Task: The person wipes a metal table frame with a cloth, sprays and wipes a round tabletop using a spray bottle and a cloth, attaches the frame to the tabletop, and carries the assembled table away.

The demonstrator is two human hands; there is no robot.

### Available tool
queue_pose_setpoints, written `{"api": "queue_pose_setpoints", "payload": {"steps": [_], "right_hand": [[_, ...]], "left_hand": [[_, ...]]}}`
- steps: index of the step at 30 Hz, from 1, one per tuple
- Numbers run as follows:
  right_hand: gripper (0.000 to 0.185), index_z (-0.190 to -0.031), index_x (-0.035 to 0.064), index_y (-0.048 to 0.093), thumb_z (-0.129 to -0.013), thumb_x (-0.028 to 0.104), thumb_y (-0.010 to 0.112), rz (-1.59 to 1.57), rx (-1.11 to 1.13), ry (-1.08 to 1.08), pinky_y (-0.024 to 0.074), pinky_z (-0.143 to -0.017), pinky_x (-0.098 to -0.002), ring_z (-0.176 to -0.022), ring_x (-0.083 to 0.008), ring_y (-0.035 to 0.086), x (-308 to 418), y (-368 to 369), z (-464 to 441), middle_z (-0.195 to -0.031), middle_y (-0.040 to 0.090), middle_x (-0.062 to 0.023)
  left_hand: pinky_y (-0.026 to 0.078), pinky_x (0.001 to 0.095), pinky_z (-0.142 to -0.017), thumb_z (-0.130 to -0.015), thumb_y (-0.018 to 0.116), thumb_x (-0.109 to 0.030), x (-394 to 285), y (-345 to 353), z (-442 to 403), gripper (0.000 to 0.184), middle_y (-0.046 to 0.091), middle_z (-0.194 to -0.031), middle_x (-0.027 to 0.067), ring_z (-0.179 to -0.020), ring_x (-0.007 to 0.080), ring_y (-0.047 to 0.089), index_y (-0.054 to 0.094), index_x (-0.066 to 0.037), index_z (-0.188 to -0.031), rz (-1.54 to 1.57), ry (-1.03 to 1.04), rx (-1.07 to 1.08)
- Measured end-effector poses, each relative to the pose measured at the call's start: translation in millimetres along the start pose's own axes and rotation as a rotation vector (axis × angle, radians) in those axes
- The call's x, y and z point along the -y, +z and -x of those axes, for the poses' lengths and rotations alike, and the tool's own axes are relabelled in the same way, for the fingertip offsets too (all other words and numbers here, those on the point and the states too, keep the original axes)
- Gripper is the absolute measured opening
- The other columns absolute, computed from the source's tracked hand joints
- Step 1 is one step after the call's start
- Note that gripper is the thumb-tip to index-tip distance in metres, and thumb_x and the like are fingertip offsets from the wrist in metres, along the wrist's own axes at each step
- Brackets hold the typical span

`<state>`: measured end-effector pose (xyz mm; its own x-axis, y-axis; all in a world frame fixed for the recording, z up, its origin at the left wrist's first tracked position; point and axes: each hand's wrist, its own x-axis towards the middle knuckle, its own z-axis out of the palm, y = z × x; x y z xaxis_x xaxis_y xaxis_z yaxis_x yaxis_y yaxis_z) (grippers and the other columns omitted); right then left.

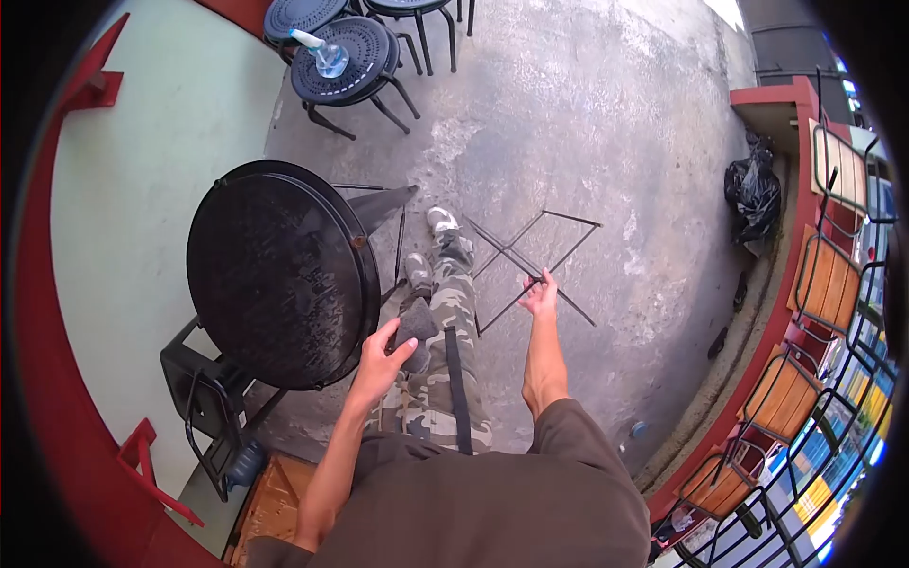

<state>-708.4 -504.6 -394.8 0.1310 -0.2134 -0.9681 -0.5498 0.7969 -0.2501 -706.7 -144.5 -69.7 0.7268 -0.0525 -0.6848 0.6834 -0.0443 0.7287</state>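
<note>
My left hand (381,364) is closed on a dark grey cloth (417,336), held over my camouflage trousers. My right hand (541,295) has its fingers curled around a thin black metal frame (511,254) where its bars cross. The frame's crossed legs and rectangular ends stand out against the concrete floor. To the left of my left hand is a round black tabletop (279,275) with a worn, scuffed surface and a raised rim. Part of its dark legs shows beside my shoes.
Black round stools (346,62) stand at the upper left, one bearing a spray bottle (327,57). A black chair (204,388) and a water bottle (246,464) are at the lower left. Wooden-seated chairs (826,281) and a black bag (754,189) line the right side.
</note>
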Motion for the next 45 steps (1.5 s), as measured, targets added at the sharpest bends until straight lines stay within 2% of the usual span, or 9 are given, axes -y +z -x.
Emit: {"api": "queue_pose_setpoints", "payload": {"steps": [6,10,24,32,34,38,39,42,45], "right_hand": [[0.027,-0.096,0.0159,0.058,-0.087,0.039,0.069,-0.042,-0.050,-0.185,0.0409,-0.085,-0.0491,-0.080,-0.0169,0.052,23,-7,0,-0.092,0.060,-0.0012],[0.014,-0.093,0.0050,0.057,-0.096,0.019,0.060,-0.200,0.031,-0.335,0.0510,-0.068,-0.0385,-0.064,-0.0169,0.049,80,15,71,-0.082,0.058,-0.0050],[0.022,-0.086,0.0033,0.051,-0.095,0.017,0.066,0.123,0.508,-0.862,0.0355,-0.046,-0.0228,-0.051,-0.0078,0.040,231,163,317,-0.075,0.057,-0.0048],[0.017,-0.088,0.0041,0.058,-0.095,0.018,0.065,0.209,0.634,-1.043,0.0426,-0.046,-0.0241,-0.050,-0.0064,0.041,264,210,403,-0.074,0.058,-0.0040],[0.017,-0.090,0.0033,0.058,-0.095,0.018,0.065,0.191,0.686,-1.072,0.0425,-0.046,-0.0239,-0.051,-0.0067,0.041,264,224,417,-0.075,0.059,-0.0048],[0.017,-0.097,0.0009,0.060,-0.095,0.017,0.065,0.178,0.772,-1.024,0.0415,-0.049,-0.0242,-0.053,-0.0072,0.042,270,238,424,-0.081,0.060,-0.0072],[0.018,-0.101,0.0004,0.060,-0.095,0.017,0.065,0.172,0.772,-0.997,0.0389,-0.049,-0.0235,-0.054,-0.0072,0.041,270,240,425,-0.082,0.060,-0.0069],[0.021,-0.103,-0.0001,0.060,-0.094,0.018,0.066,0.163,0.721,-0.944,0.0360,-0.050,-0.0228,-0.054,-0.0070,0.041,267,240,427,-0.082,0.060,-0.0059],[0.024,-0.104,-0.0007,0.059,-0.093,0.019,0.067,0.177,0.709,-0.910,0.0333,-0.050,-0.0232,-0.055,-0.0065,0.040,267,240,422,-0.082,0.059,-0.0059]], "left_hand": [[0.047,0.0317,-0.093,-0.087,0.069,-0.017,1,-6,5,0.052,0.065,-0.120,0.0195,-0.107,0.0201,0.062,0.054,0.011,-0.128,-0.090,0.023,-0.094],[0.046,0.0320,-0.095,-0.086,0.070,-0.019,-9,-8,17,0.054,0.064,-0.122,0.0210,-0.110,0.0219,0.062,0.053,0.011,-0.129,-0.108,0.098,-0.212],[0.046,0.0293,-0.092,-0.089,0.065,-0.010,-75,-27,23,0.046,0.063,-0.120,0.0108,-0.106,0.0150,0.060,0.052,0.000,-0.131,0.535,0.216,-0.360],[0.054,0.0349,-0.071,-0.090,0.063,-0.016,-143,-54,-137,0.046,0.063,-0.116,0.0096,-0.101,0.0201,0.063,0.050,-0.006,-0.133,0.634,0.240,-0.412],[0.055,0.0404,-0.074,-0.090,0.064,-0.019,-185,-65,-176,0.052,0.060,-0.123,0.0112,-0.100,0.0227,0.063,0.045,-0.006,-0.137,0.615,0.346,-0.449],[0.043,0.0591,-0.099,-0.090,0.066,-0.032,-258,-95,-225,0.082,0.042,-0.146,0.0227,-0.130,0.0398,0.046,0.019,-0.012,-0.154,0.680,0.319,-0.480],[0.047,0.0525,-0.098,-0.089,0.065,-0.036,-266,-102,-224,0.085,0.042,-0.147,0.0189,-0.133,0.0340,0.044,0.019,-0.009,-0.155,0.555,0.179,-0.527],[0.048,0.0454,-0.097,-0.089,0.064,-0.034,-244,-120,-241,0.077,0.049,-0.141,0.0176,-0.128,0.0296,0.050,0.027,-0.007,-0.151,0.073,0.352,-0.777],[0.048,0.0376,-0.092,-0.090,0.064,-0.033,-241,-111,-164,0.059,0.062,-0.124,0.0153,-0.114,0.0234,0.059,0.046,-0.005,-0.139,0.063,0.374,-0.361]]}}
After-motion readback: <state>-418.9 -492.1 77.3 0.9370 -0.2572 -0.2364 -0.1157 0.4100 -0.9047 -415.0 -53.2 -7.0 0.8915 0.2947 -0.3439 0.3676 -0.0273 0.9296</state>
